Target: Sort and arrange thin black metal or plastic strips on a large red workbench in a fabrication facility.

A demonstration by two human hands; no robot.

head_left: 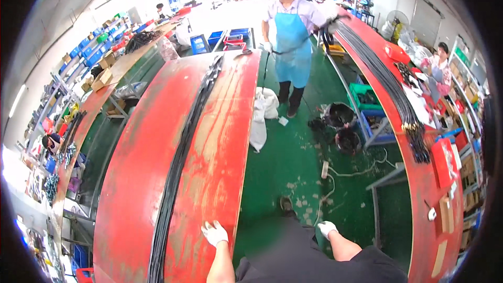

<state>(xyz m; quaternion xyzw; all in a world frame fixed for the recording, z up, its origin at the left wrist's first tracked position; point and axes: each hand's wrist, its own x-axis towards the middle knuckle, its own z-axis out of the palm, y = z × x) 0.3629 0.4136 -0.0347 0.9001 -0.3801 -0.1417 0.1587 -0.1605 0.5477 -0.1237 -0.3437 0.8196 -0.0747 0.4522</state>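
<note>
My left hand (pixel 215 233), in a white glove, is open with its fingers apart over the near right part of a long red table (pixel 133 167). To the left of that hand, a bundle of long thin black cables or strips (pixel 181 162) runs lengthwise down the table. My right hand (pixel 327 229), also white-gloved, is out to my right above the green floor. Its fingers look loosely extended, and I see nothing in them. Across the aisle a person in a blue apron (pixel 293 31) holds a long black strand (pixel 293 48) with gloved hands.
On the right, another red table (pixel 419 199) carries a long black cable bundle (pixel 377 63). White sacks (pixel 258 126) lean by my table's far right side. Dark bins (pixel 339 116) and a white power cord (pixel 361 173) are on the floor. Shelving lines both walls.
</note>
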